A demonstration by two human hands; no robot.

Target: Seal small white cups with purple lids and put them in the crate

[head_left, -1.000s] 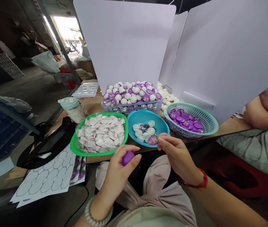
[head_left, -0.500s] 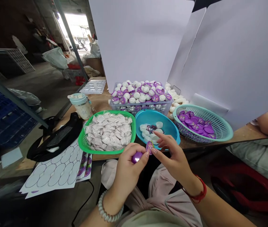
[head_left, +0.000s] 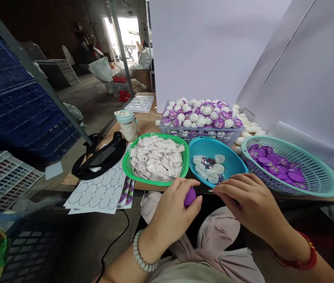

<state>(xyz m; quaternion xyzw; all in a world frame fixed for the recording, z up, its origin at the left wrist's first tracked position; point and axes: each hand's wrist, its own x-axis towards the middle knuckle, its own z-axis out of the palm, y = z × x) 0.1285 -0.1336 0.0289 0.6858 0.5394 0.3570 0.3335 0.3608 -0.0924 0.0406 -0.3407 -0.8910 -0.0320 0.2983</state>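
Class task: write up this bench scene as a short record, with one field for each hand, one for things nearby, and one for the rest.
left hand: the left hand grips a purple round piece
right hand: the right hand has its fingers together at the edge of a blue bowl; any held item is too small to tell
things: white caps in the bowl; a green basket of wrapped packets; a teal basket of purple discs
rest: a crate of round pieces; a sheet of round labels; a bottle

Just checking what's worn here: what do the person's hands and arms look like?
The left hand is bare, with a pale beaded bracelet at the wrist. The right hand is also bare, with a red cord bracelet. Neither forearm shows a sleeve or glove.
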